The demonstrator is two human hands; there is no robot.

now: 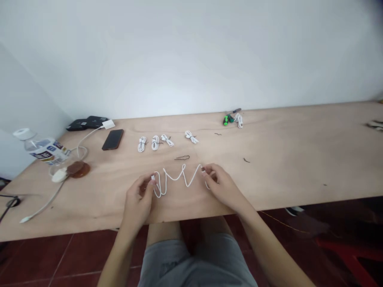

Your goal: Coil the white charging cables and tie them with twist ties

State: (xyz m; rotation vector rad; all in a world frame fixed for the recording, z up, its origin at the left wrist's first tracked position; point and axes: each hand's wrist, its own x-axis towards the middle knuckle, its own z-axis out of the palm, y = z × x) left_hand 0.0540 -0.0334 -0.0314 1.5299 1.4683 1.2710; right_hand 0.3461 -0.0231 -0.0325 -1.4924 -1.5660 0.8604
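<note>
The person wore loose grey shorts (197, 263) of a soft, slightly mottled fabric that fell in broad, shallow creases across the lap. A darker printed marking (164, 268) sat on the fabric over the left thigh, too blurred to read. Two bare thighs (163, 230) showed beyond the shorts' wide hems. Both long, slender bare forearms (269, 247) narrowed toward the wrists and carried no sleeves or bands. The bare left hand (138, 199) and bare right hand (223, 187) were narrow, with long, thin fingers, and the fingernails (153, 182) looked short and neatly trimmed.
</note>
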